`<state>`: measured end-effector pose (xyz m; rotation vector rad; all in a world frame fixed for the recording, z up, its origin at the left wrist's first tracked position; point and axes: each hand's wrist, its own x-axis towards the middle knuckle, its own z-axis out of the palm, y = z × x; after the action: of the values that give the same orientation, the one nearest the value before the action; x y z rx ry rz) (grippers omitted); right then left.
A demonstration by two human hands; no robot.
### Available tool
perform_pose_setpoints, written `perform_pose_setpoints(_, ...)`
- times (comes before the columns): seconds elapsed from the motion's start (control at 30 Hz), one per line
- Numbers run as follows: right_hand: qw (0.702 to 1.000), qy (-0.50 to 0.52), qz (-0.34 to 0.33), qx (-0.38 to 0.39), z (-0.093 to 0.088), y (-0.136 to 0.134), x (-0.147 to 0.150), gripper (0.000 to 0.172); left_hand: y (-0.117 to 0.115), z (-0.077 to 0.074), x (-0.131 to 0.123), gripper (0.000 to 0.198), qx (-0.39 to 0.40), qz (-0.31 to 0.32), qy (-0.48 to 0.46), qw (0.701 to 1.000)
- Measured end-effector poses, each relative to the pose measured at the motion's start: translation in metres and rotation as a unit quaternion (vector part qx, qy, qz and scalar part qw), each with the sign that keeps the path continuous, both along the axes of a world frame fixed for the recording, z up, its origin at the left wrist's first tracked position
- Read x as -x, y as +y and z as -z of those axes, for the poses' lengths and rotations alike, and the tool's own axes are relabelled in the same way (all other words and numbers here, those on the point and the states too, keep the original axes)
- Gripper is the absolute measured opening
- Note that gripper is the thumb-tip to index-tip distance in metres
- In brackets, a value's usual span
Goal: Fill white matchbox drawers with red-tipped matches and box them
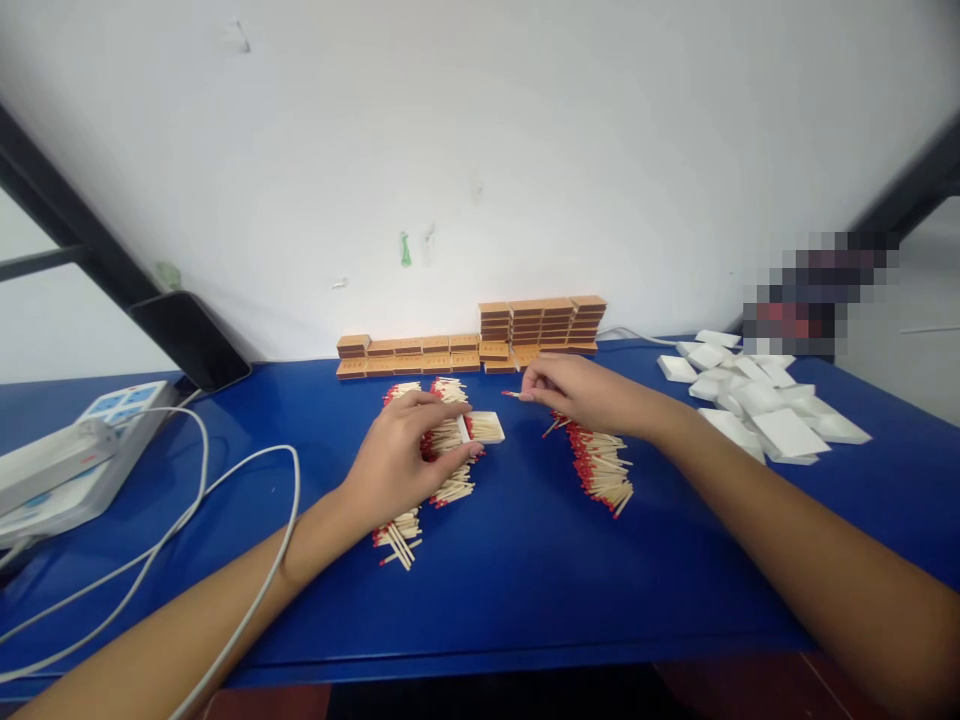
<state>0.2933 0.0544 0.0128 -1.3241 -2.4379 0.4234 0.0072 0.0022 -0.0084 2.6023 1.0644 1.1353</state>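
Observation:
My left hand (409,445) grips a small white matchbox tray (493,428) between thumb and fingers. Pale matches with red heads lie inside the tray, and part of it is hidden by the fingers. To the right, my right hand (570,388) pinches at least one red-headed match (512,394) between thumb and fingertips. Under and around my left hand spread rows of loose matches (452,490). Another row of matches (600,465) lies just below my right hand, red heads mostly to the left.
Stacked brown matchboxes (541,325) line the wall at the back of the blue table (517,590). White empty trays (757,395) are heaped at the right. A power strip (97,470) lies left; its white cable (296,480) crosses over my left forearm. A dark phone-like slab (191,340) leans behind.

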Motion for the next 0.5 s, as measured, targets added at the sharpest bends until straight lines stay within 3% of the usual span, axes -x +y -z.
perform_pose_setpoints(0.2,0.997,0.05,-0.055,0.006,-0.017,-0.03,0.028,0.02,0.0,-0.001,0.0,0.041,0.011,-0.02,0.002,1.0)
perform_pose_setpoints(0.5,0.996,0.049,-0.075,-0.031,-0.004,-0.039,0.041,0.017,-0.002,0.0,-0.002,0.036,0.016,0.012,-0.013,1.0)
